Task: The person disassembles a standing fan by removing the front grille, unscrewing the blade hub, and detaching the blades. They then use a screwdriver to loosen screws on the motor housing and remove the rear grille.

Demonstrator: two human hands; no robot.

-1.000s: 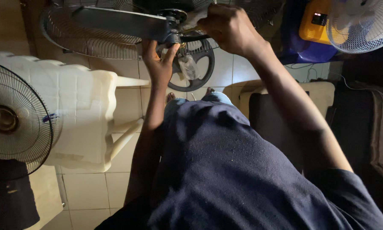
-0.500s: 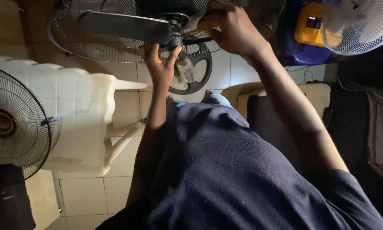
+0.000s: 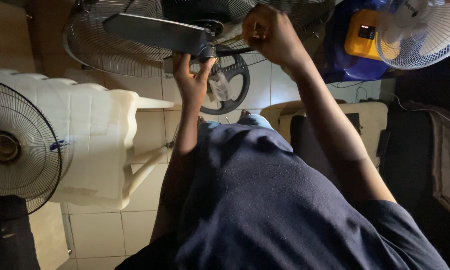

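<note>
Centrally, left hand (image 3: 192, 82) gripping underside of fan hub (image 3: 208, 50), fingers curled around it below dark blade (image 3: 155, 32); right hand (image 3: 271, 35) closed as a fist on yellow-handled tool (image 3: 241, 36) at hub; wire guard (image 3: 110, 45) behind; white plastic chair (image 3: 92, 145) at left

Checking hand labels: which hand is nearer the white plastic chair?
Left. The left hand grips the fan hub just right of the white plastic chair; the right hand is farther right.
</note>
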